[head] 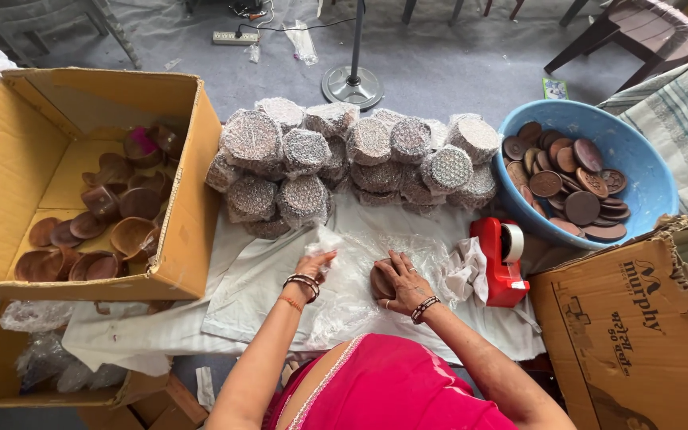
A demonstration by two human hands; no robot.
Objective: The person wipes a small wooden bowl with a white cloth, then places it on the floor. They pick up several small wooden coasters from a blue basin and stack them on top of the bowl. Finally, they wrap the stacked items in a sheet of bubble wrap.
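Brown clay discs sit gripped under right hand; left hand pinches bubble wrap.

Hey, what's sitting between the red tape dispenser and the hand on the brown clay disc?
In the head view, a crumpled piece of white wrap lies between the red tape dispenser and the right hand, which rests on the clay disc.

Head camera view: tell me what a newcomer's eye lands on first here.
The heap of bubble-wrapped round bundles fills the centre, with a blue tub of brown clay discs at the right and an open cardboard box of clay cups at the left. In front, the right hand presses a clay piece onto clear wrap while the left hand pinches the wrap, beside a red tape dispenser.
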